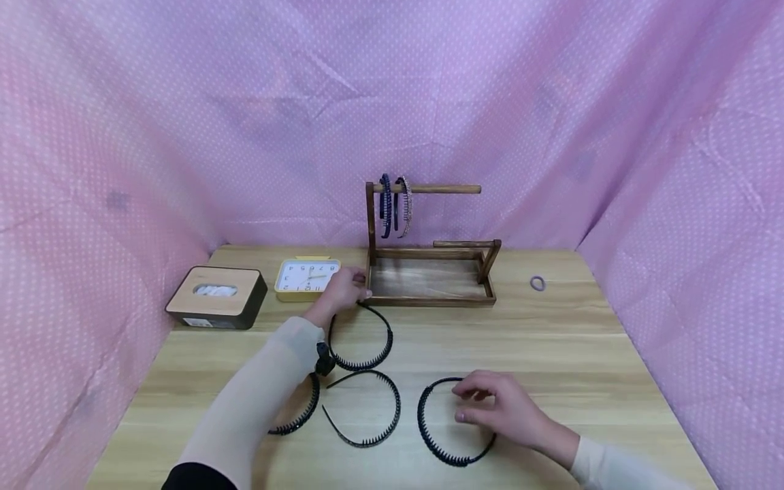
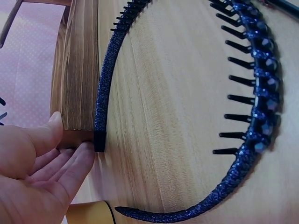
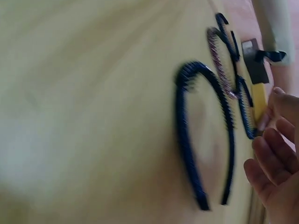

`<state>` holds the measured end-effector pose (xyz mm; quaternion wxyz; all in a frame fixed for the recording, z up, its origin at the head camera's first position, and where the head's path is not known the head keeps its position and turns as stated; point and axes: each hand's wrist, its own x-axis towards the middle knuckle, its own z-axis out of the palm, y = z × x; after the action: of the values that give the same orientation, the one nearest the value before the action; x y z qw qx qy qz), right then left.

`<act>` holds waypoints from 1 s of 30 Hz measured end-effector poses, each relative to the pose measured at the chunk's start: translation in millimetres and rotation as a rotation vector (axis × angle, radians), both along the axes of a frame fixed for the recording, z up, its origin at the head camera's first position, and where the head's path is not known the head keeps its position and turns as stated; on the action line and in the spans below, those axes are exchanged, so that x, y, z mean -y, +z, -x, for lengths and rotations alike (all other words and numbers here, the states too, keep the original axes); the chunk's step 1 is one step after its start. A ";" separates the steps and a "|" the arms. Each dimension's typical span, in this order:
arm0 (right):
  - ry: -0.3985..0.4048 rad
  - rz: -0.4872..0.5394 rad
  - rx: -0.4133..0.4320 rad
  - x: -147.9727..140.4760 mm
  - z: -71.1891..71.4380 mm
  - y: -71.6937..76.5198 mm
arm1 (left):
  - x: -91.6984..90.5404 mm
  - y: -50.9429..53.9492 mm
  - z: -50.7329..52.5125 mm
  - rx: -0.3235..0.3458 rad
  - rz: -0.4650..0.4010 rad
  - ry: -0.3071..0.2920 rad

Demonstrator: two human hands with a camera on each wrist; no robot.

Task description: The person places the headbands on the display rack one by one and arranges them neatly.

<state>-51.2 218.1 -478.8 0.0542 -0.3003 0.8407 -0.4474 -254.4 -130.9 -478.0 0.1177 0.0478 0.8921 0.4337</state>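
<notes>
My left hand [image 1: 345,289] [image 2: 37,172] grips the front left corner of a wooden rack [image 1: 429,301] [image 2: 81,70], thumb on one side and fingers on the other. Beside that corner lies a dark blue glittery toothed headband [image 1: 390,338] [image 2: 265,93]. My right hand [image 1: 505,412] [image 3: 278,151], fingers loosely bent and holding nothing, is over the right side of another dark headband [image 1: 421,415] [image 3: 181,126]. Between them is a thin toothed headband [image 1: 398,408] [image 3: 216,53]. A further dark one [image 1: 315,398] is partly hidden by my left forearm. Headbands [image 1: 386,204] hang on the rack's upper bar.
A yellow-framed clock [image 1: 307,278] stands left of the rack, with a tissue box [image 1: 223,296] farther left. A small purple ring [image 1: 537,283] lies on the table [image 1: 569,354] to the right. Pink dotted cloth [image 1: 306,122] surrounds the table's back and sides.
</notes>
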 end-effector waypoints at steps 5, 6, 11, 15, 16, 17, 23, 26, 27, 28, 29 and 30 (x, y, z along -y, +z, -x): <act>0.048 0.015 0.064 0.6 -16.5 -16.6 | -1.5 3.2 2.0 0.011 -0.016 0.009; 0.049 0.017 0.065 0.4 -19.1 -19.8 | -1.5 3.2 2.0 0.013 -0.017 0.008; 0.029 0.002 0.001 -0.4 -29.2 -32.2 | 0.0 0.6 1.8 0.015 -0.006 0.002; 0.039 -0.008 -0.026 0.2 -32.6 -36.6 | 1.1 -1.8 2.5 0.009 -0.008 0.002; 0.043 -0.009 -0.019 0.4 -33.3 -37.1 | 1.1 -2.1 2.8 0.008 -0.010 0.003; 0.045 -0.009 -0.009 0.5 -33.8 -37.5 | 1.0 -2.2 2.9 0.007 -0.013 0.002; 0.064 -0.035 0.021 1.5 -35.7 -38.9 | 0.6 -0.9 1.6 0.022 -0.037 0.010; 0.084 -0.061 0.002 2.4 -36.5 -39.4 | 0.5 -1.2 1.3 0.023 -0.035 0.011; 0.088 -0.072 -0.013 2.8 -36.9 -39.5 | 0.4 -1.3 1.2 0.020 -0.030 0.010; 0.091 -0.083 -0.031 3.2 -37.2 -39.4 | 0.4 -1.4 1.3 0.017 -0.028 0.009; 0.090 -0.094 -0.052 3.6 -37.7 -39.2 | 0.3 -1.3 1.3 0.019 -0.028 0.010; 0.090 -0.106 -0.077 4.1 -38.2 -38.8 | 0.2 -1.0 1.4 0.021 -0.027 0.011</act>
<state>-13.0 214.0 -517.6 0.0577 -0.3516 0.8502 -0.3876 -255.8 -131.1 -479.0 0.1238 0.0400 0.8851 0.4468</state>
